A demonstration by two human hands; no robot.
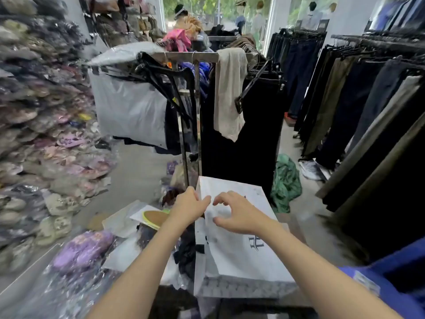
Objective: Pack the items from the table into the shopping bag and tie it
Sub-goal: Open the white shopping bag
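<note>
Clothing shop crowded with trouser racks, white shopping bag lay flat on the table, left hand curled shut at its left edge, right hand above it, fingers spread, packaged clothes left.

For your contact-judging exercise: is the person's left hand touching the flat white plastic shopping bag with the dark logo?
Touching. The head view shows the left hand closed on the white plastic shopping bag's left edge, no gap visible.
</note>
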